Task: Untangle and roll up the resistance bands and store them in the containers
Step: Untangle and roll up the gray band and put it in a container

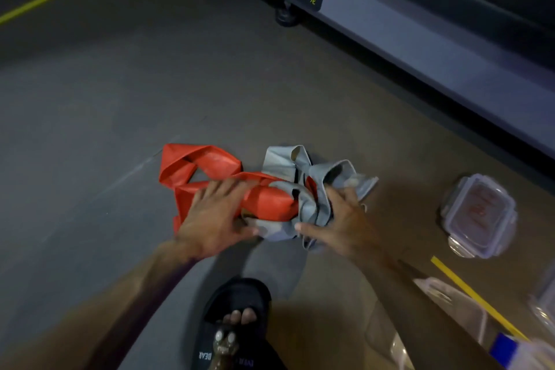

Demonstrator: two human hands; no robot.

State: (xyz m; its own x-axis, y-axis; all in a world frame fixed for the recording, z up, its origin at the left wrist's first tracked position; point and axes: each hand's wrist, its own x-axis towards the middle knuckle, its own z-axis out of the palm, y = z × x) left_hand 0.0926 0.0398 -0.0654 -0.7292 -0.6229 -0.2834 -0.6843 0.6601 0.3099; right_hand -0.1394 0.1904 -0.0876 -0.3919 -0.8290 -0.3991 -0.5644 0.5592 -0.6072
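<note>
i see my left hand (214, 218) pressing flat on the red band (204, 171), its length running left; right hand (342, 219) pinches the grey band (303, 186) knotted rightward.

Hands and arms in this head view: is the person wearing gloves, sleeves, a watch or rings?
None that show. The left hand and the right hand are bare, with no gloves, and no rings can be made out, though the picture is somewhat blurred. Both forearms are uncovered down to the frame's edge, with no sleeve, watch or wristband in view. Lower down, one foot wears a black slide sandal with white lettering.
</note>
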